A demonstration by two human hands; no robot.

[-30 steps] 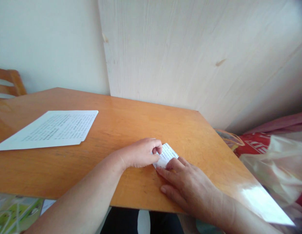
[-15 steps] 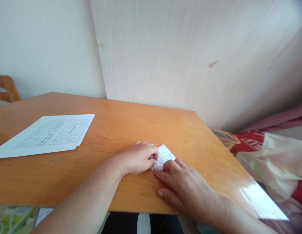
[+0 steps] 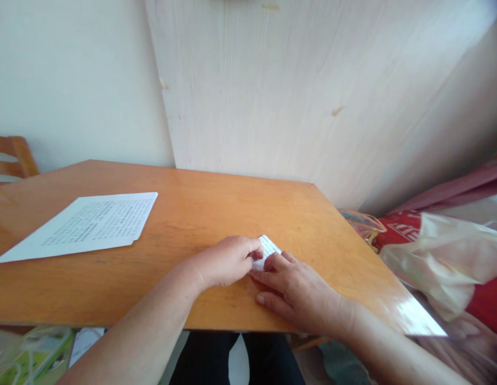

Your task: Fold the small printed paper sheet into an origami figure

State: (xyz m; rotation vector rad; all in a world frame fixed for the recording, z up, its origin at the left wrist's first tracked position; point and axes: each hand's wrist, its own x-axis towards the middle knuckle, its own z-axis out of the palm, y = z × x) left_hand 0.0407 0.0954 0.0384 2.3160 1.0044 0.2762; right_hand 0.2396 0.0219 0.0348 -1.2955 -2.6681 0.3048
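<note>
On the orange-brown table (image 3: 216, 200), near its front edge, a small folded paper (image 3: 266, 246) lies between both hands. Its white upper face carries rows of dark printed characters, too small to read; its near part looks plain, and one corner points away from the person. The left hand (image 3: 233, 260) is curled narrow at the paper's left side; whether it pinches the paper, I cannot tell. The right hand (image 3: 294, 286) lies half-spread, fingers on the near edge, thumb apart on the wood. Well left, printed sheets (image 3: 98, 224) bear similar illegible rows. Beyond the right edge, a red bag (image 3: 403, 224) shows pale, unreadable lettering.
</note>
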